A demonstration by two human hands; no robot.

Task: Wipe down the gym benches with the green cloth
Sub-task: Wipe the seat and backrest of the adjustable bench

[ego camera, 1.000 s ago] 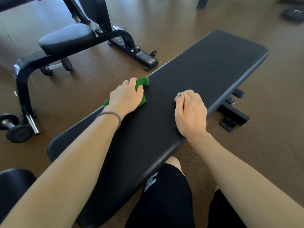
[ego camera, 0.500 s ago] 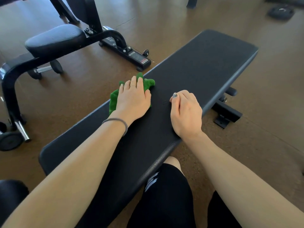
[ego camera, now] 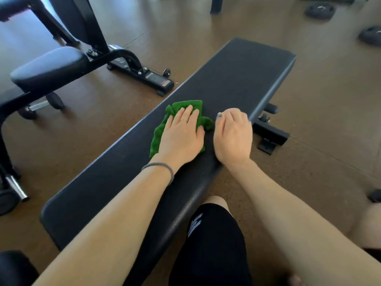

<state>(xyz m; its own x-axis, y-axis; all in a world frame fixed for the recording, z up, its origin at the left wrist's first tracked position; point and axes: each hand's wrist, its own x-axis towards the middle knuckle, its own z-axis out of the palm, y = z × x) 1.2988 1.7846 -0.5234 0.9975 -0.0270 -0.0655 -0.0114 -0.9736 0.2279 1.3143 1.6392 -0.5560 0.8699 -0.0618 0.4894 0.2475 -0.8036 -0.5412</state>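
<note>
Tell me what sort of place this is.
Most likely a gym: a long padded bench stands in front, a dumbbell lies on the floor to the left, and weight plates lie on the floor further off.
</note>
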